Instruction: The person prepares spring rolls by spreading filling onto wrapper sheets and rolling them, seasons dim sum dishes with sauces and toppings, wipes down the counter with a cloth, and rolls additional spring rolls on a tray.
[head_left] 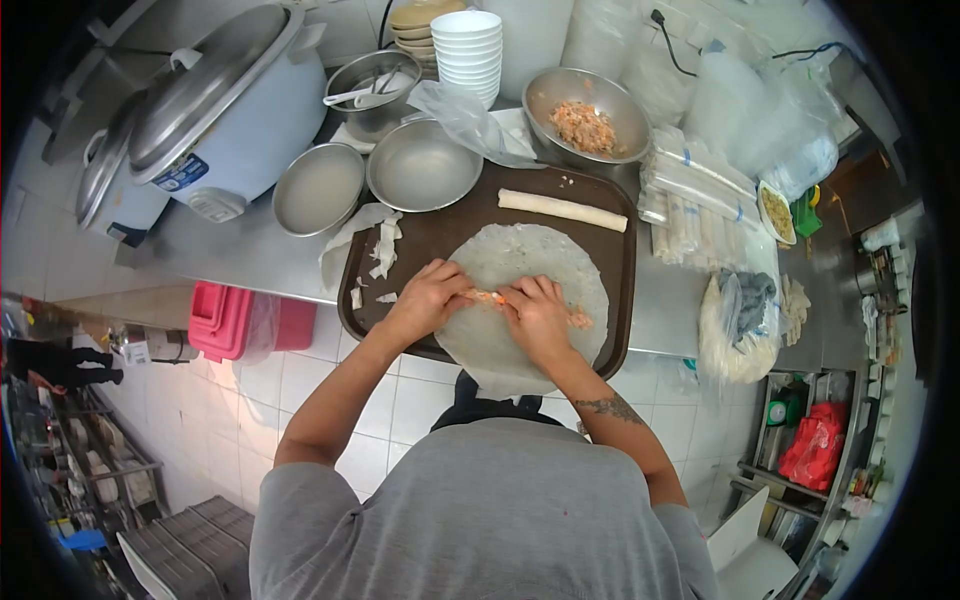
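A round, translucent wrapper sheet (520,255) lies on the brown tray (415,235). Across its middle runs a thin strip of orange-pink filling (487,297). My left hand (432,298) has its fingers pressed together on the left end of the strip. My right hand (537,315) pinches the strip a little further right, with more filling showing just beyond it. One finished pale roll (562,211) rests near the tray's back edge. White wrapper scraps (385,247) lie at the tray's left side.
Behind the tray stand two metal bowls, one with pale liquid (320,188), and a bowl of filling (587,125). Stacked white cups (468,55) are at the back. Large cookers (225,100) stand left; wrapped packs (700,195) and a plastic bag of pale strands (735,330) lie right.
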